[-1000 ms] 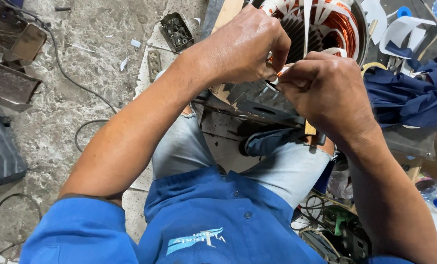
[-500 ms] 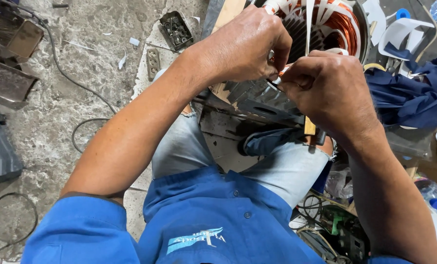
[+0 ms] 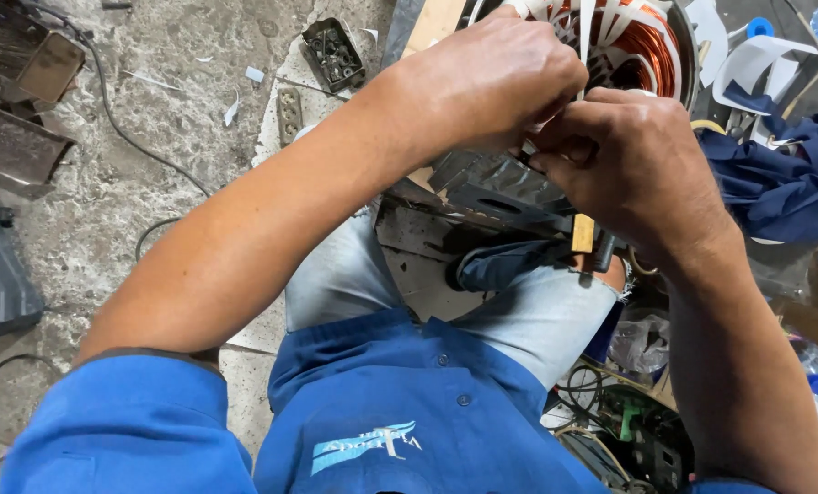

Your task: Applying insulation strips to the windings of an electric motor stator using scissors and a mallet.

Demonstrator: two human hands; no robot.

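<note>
Both hands meet at the rim of the motor [image 3: 651, 46] propped against the knees. Left hand [image 3: 491, 78] and right hand [image 3: 637, 160] pinch a white paper strip [image 3: 584, 37] among copper windings [image 3: 642, 50]. Risk: a hard tug tears the strip or nicks wire.

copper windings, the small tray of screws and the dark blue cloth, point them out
copper windings [image 3: 651, 46], head view, on the bare orange coil
tray of screws [image 3: 334, 53], head view, on the screws inside it
dark blue cloth [image 3: 775, 183], head view, on a middle fold
</note>
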